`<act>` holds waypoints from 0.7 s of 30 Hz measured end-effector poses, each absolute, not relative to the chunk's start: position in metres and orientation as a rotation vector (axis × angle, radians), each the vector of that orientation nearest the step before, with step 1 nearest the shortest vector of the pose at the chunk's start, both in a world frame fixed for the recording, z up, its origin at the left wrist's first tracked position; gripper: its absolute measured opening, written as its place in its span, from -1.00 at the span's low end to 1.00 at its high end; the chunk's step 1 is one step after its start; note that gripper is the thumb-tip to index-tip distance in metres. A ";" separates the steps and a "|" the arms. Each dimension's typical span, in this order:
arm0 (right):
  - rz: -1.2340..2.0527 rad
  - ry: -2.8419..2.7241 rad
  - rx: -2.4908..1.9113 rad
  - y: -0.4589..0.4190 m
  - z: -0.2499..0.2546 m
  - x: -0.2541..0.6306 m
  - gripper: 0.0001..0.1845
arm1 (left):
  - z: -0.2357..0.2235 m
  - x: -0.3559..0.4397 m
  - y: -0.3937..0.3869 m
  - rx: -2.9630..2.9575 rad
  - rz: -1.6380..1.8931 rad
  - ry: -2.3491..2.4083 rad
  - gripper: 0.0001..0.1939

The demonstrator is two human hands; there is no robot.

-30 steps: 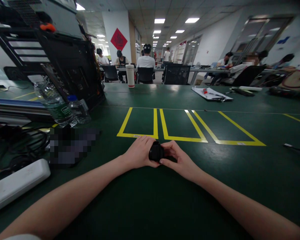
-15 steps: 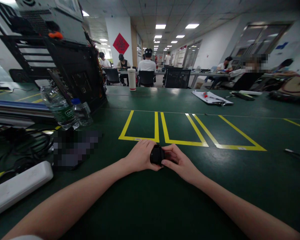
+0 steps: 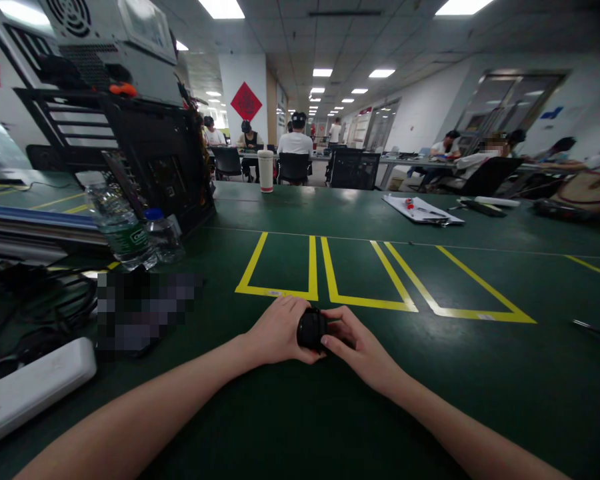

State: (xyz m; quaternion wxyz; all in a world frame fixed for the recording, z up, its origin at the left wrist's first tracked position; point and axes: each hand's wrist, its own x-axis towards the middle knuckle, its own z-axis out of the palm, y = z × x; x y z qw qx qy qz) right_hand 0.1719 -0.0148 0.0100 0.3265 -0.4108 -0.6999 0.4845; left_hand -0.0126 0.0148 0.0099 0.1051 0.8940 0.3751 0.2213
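Note:
A small black rounded object is between my hands, just in front of the yellow-taped boxes; its kind cannot be made out. My left hand wraps round its left side, fingers over the far edge and thumb along the near edge. From the right, my right hand grips the object's edge between bent fingers and thumb. Parts of the object are covered by the fingers. Both forearms reach in over the green table.
Left are a white power strip, black cables, a large water bottle, a smaller bottle and an opened computer case. A white cup and a clipboard stand farther back. People sit at desks beyond.
The camera has tilted upward, so the whole scene sits lower in the picture. Both hands keep their hold on the black object, with barely any change in finger position.

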 end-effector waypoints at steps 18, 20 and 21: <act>1.187 -1.914 -1.051 -0.016 0.014 0.172 -0.73 | 0.008 -0.014 0.014 2.588 0.611 1.124 -0.41; 1.165 -1.931 -1.010 -0.015 0.013 0.173 -0.73 | 0.008 -0.014 0.015 2.575 0.608 1.124 -0.40; 1.151 -1.932 -0.996 -0.014 0.012 0.173 -0.71 | 0.008 -0.014 0.015 2.568 0.606 1.124 -0.40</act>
